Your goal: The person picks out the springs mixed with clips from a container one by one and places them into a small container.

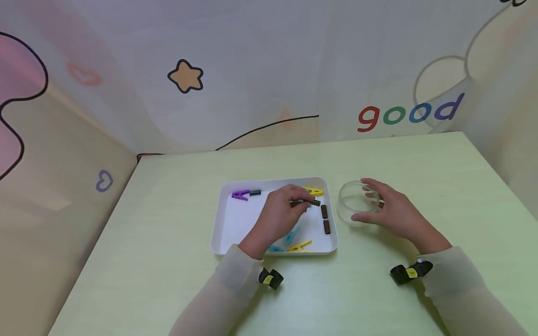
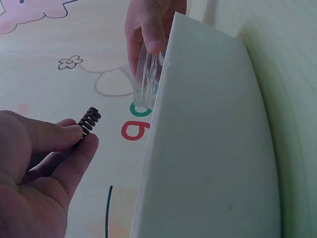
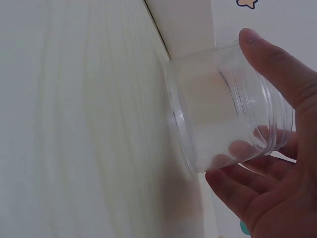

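Dark brown spring (image 1: pixel 316 203), pinched by the left hand (image 1: pixel 283 210) over the tray's (image 1: pixel 215 238) right side, points lengthwise rightward toward the clear jar (image 1: pixel 345 212), held upright beside the tray by the right hand (image 1: pixel 395 211).

My feed shows me a screened-in tabletop workspace, though I cannot tell whether in a home or elsewhere: a printed backdrop (image 1: pixel 260 60) rises behind and at both sides of the pale green wood-grain table (image 1: pixel 138 280), with a cartoon star (image 1: pixel 185 76), a purple heart (image 1: pixel 104 181) and the multicoloured word "good" (image 1: pixel 411 113).
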The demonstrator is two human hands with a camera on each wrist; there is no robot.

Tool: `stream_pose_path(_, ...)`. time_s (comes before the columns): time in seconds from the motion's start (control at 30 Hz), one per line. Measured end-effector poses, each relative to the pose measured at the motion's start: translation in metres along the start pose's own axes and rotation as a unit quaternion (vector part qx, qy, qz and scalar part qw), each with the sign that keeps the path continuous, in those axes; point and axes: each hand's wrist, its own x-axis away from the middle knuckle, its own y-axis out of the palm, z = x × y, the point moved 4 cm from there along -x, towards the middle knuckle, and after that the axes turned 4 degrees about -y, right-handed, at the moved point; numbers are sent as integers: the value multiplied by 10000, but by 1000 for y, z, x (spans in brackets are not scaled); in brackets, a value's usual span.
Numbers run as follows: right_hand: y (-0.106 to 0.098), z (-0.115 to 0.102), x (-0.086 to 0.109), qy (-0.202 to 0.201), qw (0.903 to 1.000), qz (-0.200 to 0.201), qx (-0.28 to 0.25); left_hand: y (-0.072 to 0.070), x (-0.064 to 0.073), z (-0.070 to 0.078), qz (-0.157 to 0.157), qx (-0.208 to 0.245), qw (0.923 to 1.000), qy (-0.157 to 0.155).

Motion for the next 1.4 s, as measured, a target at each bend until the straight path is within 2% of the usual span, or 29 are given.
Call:
stream_pose_path(0.1, 1, -1, -1, -31, 10000, -18, -45, 1, -2, 1, 68, -22, 10000, -42)
stream_pose_path(0.5, 1, -4, -3, -44, 10000, 24, -18, 12, -9, 11, 50, 236, 9996, 170)
stream_pose_path(0.83, 0, -2, -2, -65, 10000, 73, -3, 23, -18, 19, -218, 294, 9993, 10)
stream_pose_path(1.07, -2, -1, 1, -18, 10000, 9, -69, 30, -23, 31, -281, 159, 9993, 178)
stream_pose_path(1.4, -4, 1, 2, -83, 9999, 37, -69, 41, -29, 36, -381, -243, 9989, -109)
